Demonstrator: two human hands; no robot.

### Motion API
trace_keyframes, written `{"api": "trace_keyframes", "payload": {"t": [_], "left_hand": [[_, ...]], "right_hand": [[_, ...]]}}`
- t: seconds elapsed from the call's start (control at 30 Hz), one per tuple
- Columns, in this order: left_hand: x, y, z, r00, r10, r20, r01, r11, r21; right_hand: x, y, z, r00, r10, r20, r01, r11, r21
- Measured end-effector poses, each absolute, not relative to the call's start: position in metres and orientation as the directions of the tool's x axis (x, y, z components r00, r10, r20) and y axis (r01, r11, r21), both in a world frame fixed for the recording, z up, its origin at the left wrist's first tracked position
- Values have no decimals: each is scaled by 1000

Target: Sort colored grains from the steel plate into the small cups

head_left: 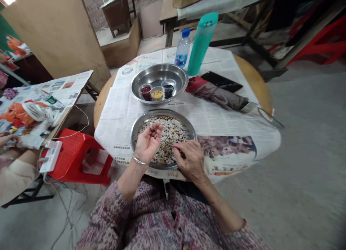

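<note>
A steel plate (135, 129) full of mixed beans and grains sits near the table's front edge. My left hand (147, 141) hovers palm-up over its left side, fingers curled around a few picked beans. My right hand (189, 158) rests on the plate's right front rim, fingertips pinched together in the grain. Behind it stands a second steel bowl (159, 73) holding three small clear cups: red beans (146, 91), yellow grains (157, 95) and black beans (168, 88).
Newspaper (227, 120) covers the round table. A teal flask (202, 40), a water bottle (182, 49), a phone (221, 82) and a folded umbrella (216, 95) lie at the back right. A red stool (78, 152) and a cluttered side table (40, 105) stand to the left.
</note>
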State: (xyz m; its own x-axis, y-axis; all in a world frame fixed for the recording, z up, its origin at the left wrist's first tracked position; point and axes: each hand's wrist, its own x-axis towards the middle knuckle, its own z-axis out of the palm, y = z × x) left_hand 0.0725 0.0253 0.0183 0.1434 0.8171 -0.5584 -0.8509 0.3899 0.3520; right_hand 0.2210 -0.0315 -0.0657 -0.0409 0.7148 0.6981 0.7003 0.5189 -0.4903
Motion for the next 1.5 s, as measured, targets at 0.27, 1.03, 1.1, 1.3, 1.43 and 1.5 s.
{"api": "trace_keyframes", "payload": {"t": [0.27,1.03,1.1,1.3,1.43,1.5], "left_hand": [[84,19,20,234,773,-589,-912,384,142],[78,11,11,284,864,-415,-780,460,424],[79,10,9,279,859,-430,-780,464,420],[77,9,8,232,804,-547,-862,430,267],[78,7,15,224,706,-672,-879,444,173],[79,8,19,238,675,-698,-853,489,183]], "right_hand": [[221,-32,-66,-46,718,695,707,515,-485],[221,-32,-65,-55,731,680,713,506,-486],[221,-32,-65,-55,724,688,718,507,-476],[220,-31,-65,-51,708,704,717,517,-468],[221,-31,-66,-46,709,704,708,520,-478],[221,-31,-66,-49,713,699,706,520,-481]]}}
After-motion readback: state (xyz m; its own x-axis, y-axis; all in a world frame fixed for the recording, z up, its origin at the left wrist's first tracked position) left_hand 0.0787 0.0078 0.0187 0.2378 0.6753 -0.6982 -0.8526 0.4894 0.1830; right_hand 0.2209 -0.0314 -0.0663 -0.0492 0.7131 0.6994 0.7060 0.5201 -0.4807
